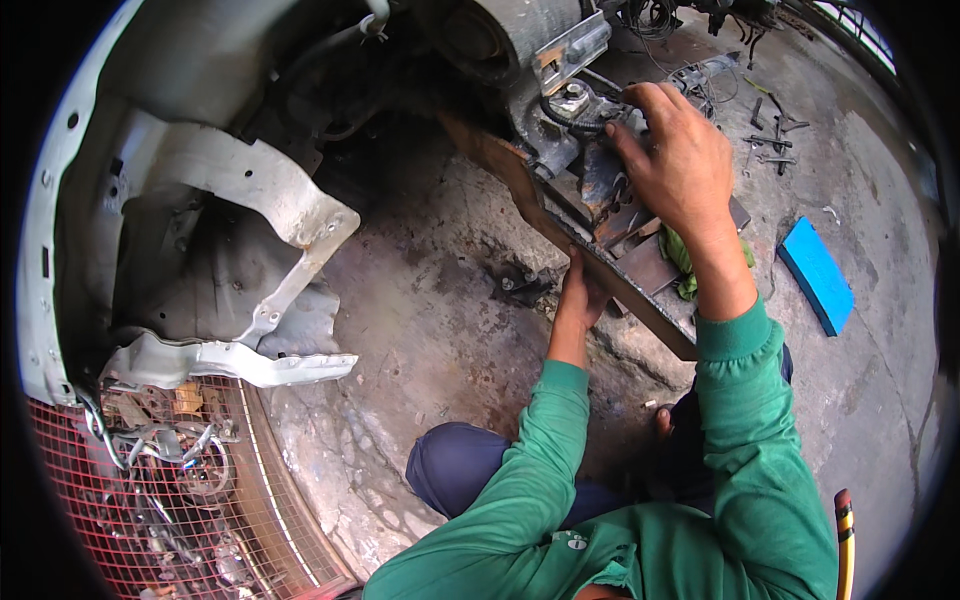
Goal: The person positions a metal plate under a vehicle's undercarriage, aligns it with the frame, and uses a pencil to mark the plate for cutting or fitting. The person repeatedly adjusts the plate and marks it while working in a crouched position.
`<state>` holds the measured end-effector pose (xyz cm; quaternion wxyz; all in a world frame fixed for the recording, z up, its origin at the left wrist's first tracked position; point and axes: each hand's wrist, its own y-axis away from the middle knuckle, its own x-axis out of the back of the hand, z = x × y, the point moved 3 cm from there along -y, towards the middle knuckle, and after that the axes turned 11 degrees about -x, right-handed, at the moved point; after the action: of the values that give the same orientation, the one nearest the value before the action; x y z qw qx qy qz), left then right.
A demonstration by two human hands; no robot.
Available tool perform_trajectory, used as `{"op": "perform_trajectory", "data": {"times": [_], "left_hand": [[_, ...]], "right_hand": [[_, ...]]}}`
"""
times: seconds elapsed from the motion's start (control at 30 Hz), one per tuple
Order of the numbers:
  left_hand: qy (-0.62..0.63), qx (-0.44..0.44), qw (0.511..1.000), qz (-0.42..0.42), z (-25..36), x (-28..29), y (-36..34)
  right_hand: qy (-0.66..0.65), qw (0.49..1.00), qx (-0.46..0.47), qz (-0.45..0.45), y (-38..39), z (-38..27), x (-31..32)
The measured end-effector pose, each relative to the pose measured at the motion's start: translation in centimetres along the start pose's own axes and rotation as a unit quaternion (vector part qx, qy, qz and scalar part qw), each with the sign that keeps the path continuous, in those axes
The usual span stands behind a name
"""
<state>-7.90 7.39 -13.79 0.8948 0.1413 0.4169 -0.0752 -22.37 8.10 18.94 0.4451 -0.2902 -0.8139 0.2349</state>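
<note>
A long, rusty metal strip [610,275] slants from under a grey cylindrical vehicle part [520,50] down toward my knees. My left hand [580,305] grips the strip's lower edge from below, the thumb up against it and the other fingers partly hidden. Higher up, my right hand [685,155] is closed, thumb and forefinger curled together beside a large bolt [572,92] and a black hose [570,120]. Whatever lies between those fingers is hidden. Under my right wrist are rusty metal blocks [645,265] and a green cloth [680,255].
Bent grey body panels [230,180] stand at the left above a red mesh [90,500] with metal parts behind it. A blue flat box [815,275] and scattered tools [775,140] lie on the concrete floor at the right. A yellow-and-black striped rod [845,540] is at lower right.
</note>
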Motion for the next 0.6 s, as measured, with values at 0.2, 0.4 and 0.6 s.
{"op": "perform_trajectory", "data": {"times": [0.2, 0.4, 0.6], "left_hand": [[-0.010, -0.013, 0.999, 0.048, 0.1, -0.7, 0.7], [0.020, 0.007, 1.000, 0.016, 0.1, -0.1, 0.2], [0.034, 0.006, 0.998, -0.054, 0.3, 0.6, 0.2]], "right_hand": [[-0.060, 0.998, -0.016, -0.003, 0.1, 0.4, 0.2], [-0.109, 0.994, -0.024, -0.023, -0.3, 0.8, 0.4], [-0.163, 0.985, -0.044, -0.041, -0.7, 1.2, 0.4]]}}
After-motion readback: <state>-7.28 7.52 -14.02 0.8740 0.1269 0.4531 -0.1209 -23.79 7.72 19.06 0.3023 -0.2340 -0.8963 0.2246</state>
